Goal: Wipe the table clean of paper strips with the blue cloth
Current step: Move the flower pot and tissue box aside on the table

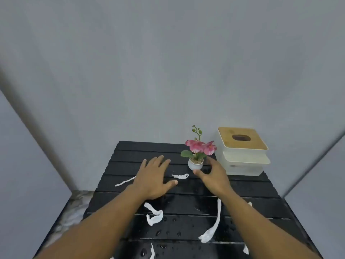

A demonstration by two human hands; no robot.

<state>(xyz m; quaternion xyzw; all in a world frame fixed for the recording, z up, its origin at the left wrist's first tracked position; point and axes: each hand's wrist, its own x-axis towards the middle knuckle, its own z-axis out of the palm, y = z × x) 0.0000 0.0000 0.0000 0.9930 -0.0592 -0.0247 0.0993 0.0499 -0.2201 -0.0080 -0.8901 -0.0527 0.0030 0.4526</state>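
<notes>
A black slatted table (130, 156) carries several white paper strips: a small one (180, 176) between my hands, one (125, 181) left of my left wrist, a curled one (154, 214) and a long one (214, 223) nearer to me. Water drops dot the near slats. My left hand (154, 176) lies flat, palm down, fingers spread, on the table's middle. My right hand (212, 174) is open, its thumb and fingers curved just right of the small white flower pot (195, 164) and apart from it. No blue cloth is in view.
A white tissue box with a wooden lid (242, 152) stands at the back right, beside the pot of pink flowers (200, 145). Grey walls close in behind and on both sides. A marbled floor (74, 206) shows past the table's left edge.
</notes>
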